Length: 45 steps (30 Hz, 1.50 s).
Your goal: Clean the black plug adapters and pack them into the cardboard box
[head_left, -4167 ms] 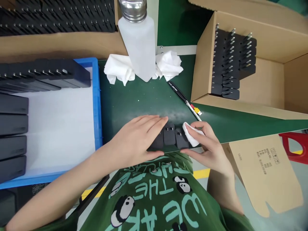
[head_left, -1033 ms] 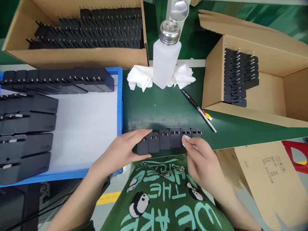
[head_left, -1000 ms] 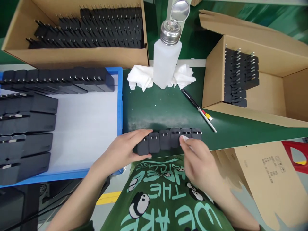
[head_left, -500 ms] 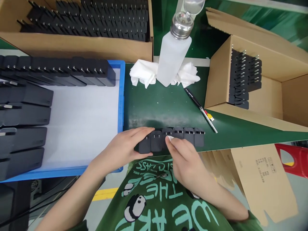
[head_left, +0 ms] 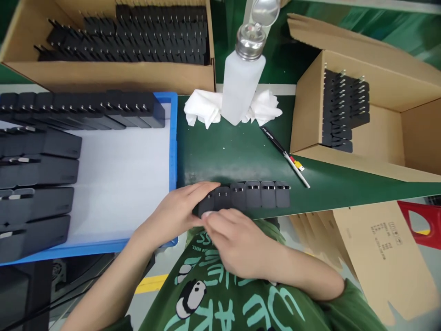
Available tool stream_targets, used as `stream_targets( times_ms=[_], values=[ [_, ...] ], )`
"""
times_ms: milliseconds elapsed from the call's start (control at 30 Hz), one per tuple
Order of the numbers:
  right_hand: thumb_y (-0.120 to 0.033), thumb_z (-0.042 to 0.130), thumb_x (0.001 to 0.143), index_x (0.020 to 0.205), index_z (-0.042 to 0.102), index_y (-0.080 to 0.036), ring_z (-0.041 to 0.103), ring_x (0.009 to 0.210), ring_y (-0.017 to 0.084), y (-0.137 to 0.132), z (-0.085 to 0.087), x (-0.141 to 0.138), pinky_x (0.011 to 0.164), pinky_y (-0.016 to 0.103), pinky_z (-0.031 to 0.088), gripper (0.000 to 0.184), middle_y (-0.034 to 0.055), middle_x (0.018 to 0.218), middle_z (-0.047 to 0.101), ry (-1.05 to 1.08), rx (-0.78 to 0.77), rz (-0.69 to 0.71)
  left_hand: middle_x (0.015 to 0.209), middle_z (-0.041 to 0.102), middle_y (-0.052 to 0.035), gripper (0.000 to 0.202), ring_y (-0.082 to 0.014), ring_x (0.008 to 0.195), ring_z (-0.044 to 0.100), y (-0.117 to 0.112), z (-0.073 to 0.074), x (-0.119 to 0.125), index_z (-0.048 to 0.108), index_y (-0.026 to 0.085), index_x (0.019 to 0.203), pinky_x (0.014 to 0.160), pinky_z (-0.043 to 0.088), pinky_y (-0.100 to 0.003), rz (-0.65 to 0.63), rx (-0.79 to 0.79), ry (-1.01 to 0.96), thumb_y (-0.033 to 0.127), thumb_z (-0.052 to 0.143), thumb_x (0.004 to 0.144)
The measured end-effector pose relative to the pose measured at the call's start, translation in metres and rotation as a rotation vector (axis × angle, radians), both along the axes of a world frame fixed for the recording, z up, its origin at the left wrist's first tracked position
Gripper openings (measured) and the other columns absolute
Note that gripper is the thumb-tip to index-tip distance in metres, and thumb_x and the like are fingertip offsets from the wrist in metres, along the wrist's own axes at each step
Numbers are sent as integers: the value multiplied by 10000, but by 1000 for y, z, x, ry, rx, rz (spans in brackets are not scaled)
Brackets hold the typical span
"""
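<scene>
A row of several black plug adapters (head_left: 255, 195) lies side by side at the near edge of the green mat (head_left: 234, 154). My left hand (head_left: 179, 209) lies curved over the left end of the row and steadies it. My right hand (head_left: 234, 239) is closed around a small white wipe whose tip (head_left: 206, 214) just shows. It presses against the near side of the leftmost adapters, close to my left thumb.
A blue tray (head_left: 174, 138) with rows of black adapters sits to the left. A cardboard box (head_left: 110, 76) full of adapters stands behind it, and another box (head_left: 375, 124) at the right. A white dispenser bottle (head_left: 241, 87) stands on crumpled wipes (head_left: 200, 105); a pen-like tool (head_left: 284, 154) lies beside it.
My right hand has slid the wipe leftward along the row, from the right adapters to the left end. My left hand stays on the left end.
</scene>
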State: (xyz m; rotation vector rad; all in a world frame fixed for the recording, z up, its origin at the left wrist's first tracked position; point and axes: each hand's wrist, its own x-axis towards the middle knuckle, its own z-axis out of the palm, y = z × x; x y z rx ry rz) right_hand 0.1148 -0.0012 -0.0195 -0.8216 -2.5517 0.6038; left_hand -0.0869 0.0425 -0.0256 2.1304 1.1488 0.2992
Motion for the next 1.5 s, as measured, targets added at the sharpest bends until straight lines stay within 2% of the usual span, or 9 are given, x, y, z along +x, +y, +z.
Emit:
stream_targets(
  times_ms=[133,400,600,700,800,967,1100,1267,1500],
  values=[
    [-69,433,949,1213,620,-67,601,851,164,-1,21,19,820,269,562,323,74,970,677,93,-98,174,1456,613,-79,620,-269,1224,676,-3,0,-3,441,276,1483,935,604,-358,22,-29,51,390,668,918],
    [-4,416,948,1276,604,-152,637,848,197,-14,19,107,715,322,577,406,114,994,622,-44,101,-602,1463,613,-73,702,-296,1235,673,-2,-1,-3,455,309,1492,974,592,-398,33,-32,108,584,677,886],
    [9,373,923,1308,573,-125,559,730,188,-8,3,40,693,309,565,455,75,896,657,21,151,-192,1521,554,-79,725,-287,1337,596,-3,4,-1,408,282,1518,1054,541,-397,39,-22,151,544,681,899],
    [-32,393,947,1289,577,-89,570,796,179,-13,10,49,742,306,569,392,90,930,655,202,-2,31,1588,464,-132,935,-348,1454,462,-9,10,10,284,240,1588,1160,442,-481,64,185,170,617,710,846],
    [1,404,942,1400,533,-148,607,969,180,-22,12,83,794,300,566,499,111,1075,629,341,-94,-114,1519,532,-179,959,-408,1398,500,-13,13,34,374,187,1551,1151,416,-551,90,276,135,626,760,791],
    [69,429,921,1422,569,-290,626,891,139,-38,15,128,708,243,541,633,67,1049,597,366,-144,-346,1087,731,-150,558,-414,1109,660,-9,7,63,710,202,1179,1020,461,-561,360,-30,-141,451,864,703],
    [52,490,907,1347,658,-285,628,868,151,-43,19,145,659,252,510,579,66,1046,613,457,-68,-462,1056,729,-100,630,-348,1051,676,-7,6,48,697,219,1081,948,509,-436,614,-63,-367,563,905,596],
    [-13,650,873,1257,720,-324,600,896,187,-23,27,134,605,277,454,499,66,1067,637,738,-33,-757,926,721,-95,841,-249,788,714,-12,22,36,641,176,1128,688,567,-356,895,-232,-824,911,379,814],
    [-168,464,1034,1100,696,-241,638,787,142,40,82,51,699,271,537,252,30,889,673,450,70,-205,836,724,-76,694,-207,700,690,-15,32,64,709,149,986,667,566,-325,824,-619,-1302,807,610,788]
  ],
)
